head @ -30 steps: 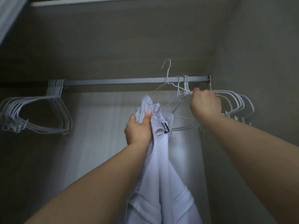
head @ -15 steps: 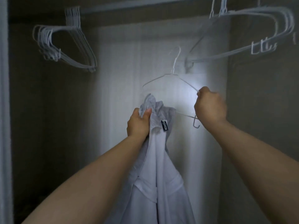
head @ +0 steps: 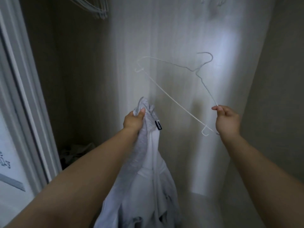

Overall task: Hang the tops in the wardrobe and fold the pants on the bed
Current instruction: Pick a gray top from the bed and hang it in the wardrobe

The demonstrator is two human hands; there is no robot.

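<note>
I face the inside of a dim wardrobe. My left hand (head: pixel 134 120) grips the bunched collar of a pale grey-white top (head: pixel 144 186), which hangs down between my forearms with a small dark label showing at the neck. My right hand (head: pixel 227 121) pinches one end of a thin white wire hanger (head: pixel 171 99). The hanger is free of the rail and tilted, its hook pointing up to the right and its far end reaching left above the top. Hanger and top do not touch.
A bunch of empty hangers (head: pixel 97 9) shows at the top left edge. The wardrobe's white door frame (head: pixel 24 102) runs down the left side. Dark clothes (head: pixel 74 153) lie on the wardrobe floor at lower left. The pale back panel (head: pixel 172 46) fills the middle.
My right hand has pulled one hanger off the rail and lowered it, turning it sideways. My view has dropped, so the rail is out of sight. The left hand keeps its hold on the top.
</note>
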